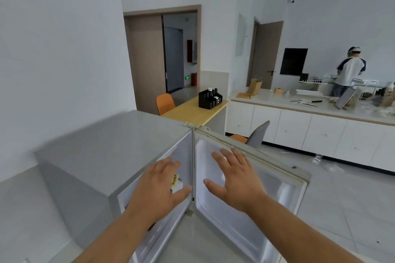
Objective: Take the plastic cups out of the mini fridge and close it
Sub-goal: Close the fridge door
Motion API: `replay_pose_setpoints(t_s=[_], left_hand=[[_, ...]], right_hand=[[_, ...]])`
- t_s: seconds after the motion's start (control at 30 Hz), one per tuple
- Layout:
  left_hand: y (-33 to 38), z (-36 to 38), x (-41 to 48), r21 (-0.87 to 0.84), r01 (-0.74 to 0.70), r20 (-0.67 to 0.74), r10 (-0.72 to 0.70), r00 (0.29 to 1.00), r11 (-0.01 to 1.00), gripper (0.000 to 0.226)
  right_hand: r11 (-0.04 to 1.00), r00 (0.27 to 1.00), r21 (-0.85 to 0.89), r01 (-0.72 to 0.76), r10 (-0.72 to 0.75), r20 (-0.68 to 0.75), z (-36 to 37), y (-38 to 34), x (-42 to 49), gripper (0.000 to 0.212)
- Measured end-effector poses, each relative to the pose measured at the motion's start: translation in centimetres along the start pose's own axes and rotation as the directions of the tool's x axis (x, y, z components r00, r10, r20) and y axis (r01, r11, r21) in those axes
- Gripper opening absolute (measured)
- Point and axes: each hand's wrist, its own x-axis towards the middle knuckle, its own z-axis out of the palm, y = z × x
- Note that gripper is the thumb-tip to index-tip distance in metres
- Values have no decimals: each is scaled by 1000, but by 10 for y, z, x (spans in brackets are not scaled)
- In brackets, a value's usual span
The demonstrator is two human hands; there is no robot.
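Observation:
A grey mini fridge (111,145) stands below me with its door (267,179) swung wide open to the right. My left hand (158,190) hovers in front of the fridge opening, fingers spread, holding nothing. My right hand (237,179) is stretched out flat in front of the door's white inner liner, also empty. A yellow label (175,179) shows inside the cavity. No plastic cups are visible; my left hand and arm hide much of the interior.
A wooden table (192,111) with a black organiser (210,98) and an orange chair (165,103) stands behind the fridge. A grey chair (259,134) sits beyond the door. Right is a white counter (299,126) where a person (348,72) works. Tiled floor lies below.

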Motion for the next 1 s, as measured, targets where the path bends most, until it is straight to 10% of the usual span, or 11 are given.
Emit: replay_pose_setpoints(t_s=[1.0], left_hand=[[-80, -44, 69, 294, 53, 66, -76, 995, 954, 74]], right_hand=[[959, 959, -168, -231, 253, 127, -34, 112, 22, 78]])
